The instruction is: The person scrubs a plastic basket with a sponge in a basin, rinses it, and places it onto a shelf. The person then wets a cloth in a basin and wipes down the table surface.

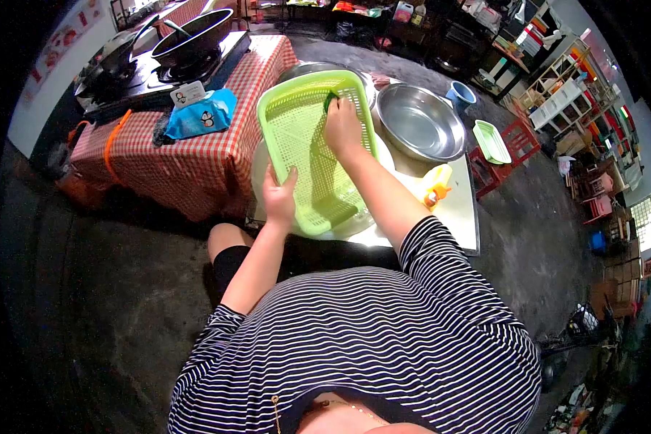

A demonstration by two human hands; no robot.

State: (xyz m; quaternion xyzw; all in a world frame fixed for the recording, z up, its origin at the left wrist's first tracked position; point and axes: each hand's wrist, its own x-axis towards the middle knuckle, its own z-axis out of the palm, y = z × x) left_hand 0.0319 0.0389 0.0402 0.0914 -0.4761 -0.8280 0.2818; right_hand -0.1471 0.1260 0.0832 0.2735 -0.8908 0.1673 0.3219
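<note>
Dark floor spreads all around (159,304), a red-and-white checked tablecloth (260,94) off to the left, and it's busy at the white tabletop (459,220)! Right hand (343,129) is curled into a fist, gripping a small dark green item (330,100), possibly a scrubber, against the upper mesh of a light-green rectangular plastic basket (296,134). Left hand (281,197) clamps the basket's left edge, thumb inside, fingers hidden behind. One-sided support, and that's the risk: a hard push from the fist could twist the basket out of that grip, more so if the plastic is wet. Catch the mesh, and the green item could snag. Beneath sits a pale round basin (385,158); whether it bears the basket, I can't tell. Out right, a swinging corner could knock the yellow-and-orange plastic object (435,185) or clang into the round stainless-steel basin (421,126) just beyond!
</note>
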